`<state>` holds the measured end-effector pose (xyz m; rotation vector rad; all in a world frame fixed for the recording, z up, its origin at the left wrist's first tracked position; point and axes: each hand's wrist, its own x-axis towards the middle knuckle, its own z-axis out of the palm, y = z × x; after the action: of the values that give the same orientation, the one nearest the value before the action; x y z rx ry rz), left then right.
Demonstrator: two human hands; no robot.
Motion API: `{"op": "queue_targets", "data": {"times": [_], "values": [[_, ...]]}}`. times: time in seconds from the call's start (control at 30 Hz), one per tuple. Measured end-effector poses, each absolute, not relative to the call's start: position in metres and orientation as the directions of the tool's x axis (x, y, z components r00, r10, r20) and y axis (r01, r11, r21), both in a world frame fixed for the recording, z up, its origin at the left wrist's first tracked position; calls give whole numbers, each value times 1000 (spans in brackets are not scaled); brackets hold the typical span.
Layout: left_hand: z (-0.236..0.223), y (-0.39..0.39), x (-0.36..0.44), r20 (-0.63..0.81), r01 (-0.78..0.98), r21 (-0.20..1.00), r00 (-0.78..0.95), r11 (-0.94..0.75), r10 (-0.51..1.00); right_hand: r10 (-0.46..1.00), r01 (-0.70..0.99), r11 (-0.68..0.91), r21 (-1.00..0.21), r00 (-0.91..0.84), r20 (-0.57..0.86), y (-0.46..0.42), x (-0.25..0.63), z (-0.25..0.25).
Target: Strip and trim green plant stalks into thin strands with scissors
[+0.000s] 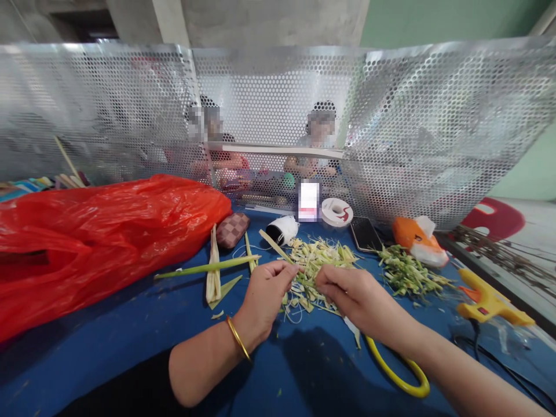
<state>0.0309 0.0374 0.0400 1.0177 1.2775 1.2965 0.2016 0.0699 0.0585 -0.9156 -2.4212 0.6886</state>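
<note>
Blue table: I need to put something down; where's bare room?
Bare: blue table between the red bag and left forearm, and from that forearm to the yellow handle. Crowded: the middle, with leaf scraps and white spool.

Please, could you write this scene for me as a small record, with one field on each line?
surface: blue tabletop
left hand: fingers pinched beside a pale strip; grip unclear
right hand: fingers closed; contents hidden
beyond hands: heap of cut pale-green pieces
left side: red plastic bag, checkered pouch
far middle: white thread, white reel, dark phone
right side: green clippings, orange tissue pack, yellow glue gun
near right forearm: yellow loop handle, partly covered
back: perforated screen
</note>
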Motion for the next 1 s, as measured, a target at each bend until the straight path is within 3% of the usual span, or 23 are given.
{"op": "queue_targets", "data": {"times": [0.53,0.63,0.77,1.0], "values": [[40,44,24,-29,75,996,-106,37,994,710,349,256,-902,-701,-69,88,214,60],[40,42,26,-21,116,993,-83,31,996,708,254,144,-956,-702,-80,85,203,51],[37,37,32,-24,184,982,-20,27,1000,863,76,-16,-997,-502,-52,73,184,38],[34,35,35,15,234,972,-12,-12,1000,965,-42,-8,-999,-261,4,66,176,23]]}}
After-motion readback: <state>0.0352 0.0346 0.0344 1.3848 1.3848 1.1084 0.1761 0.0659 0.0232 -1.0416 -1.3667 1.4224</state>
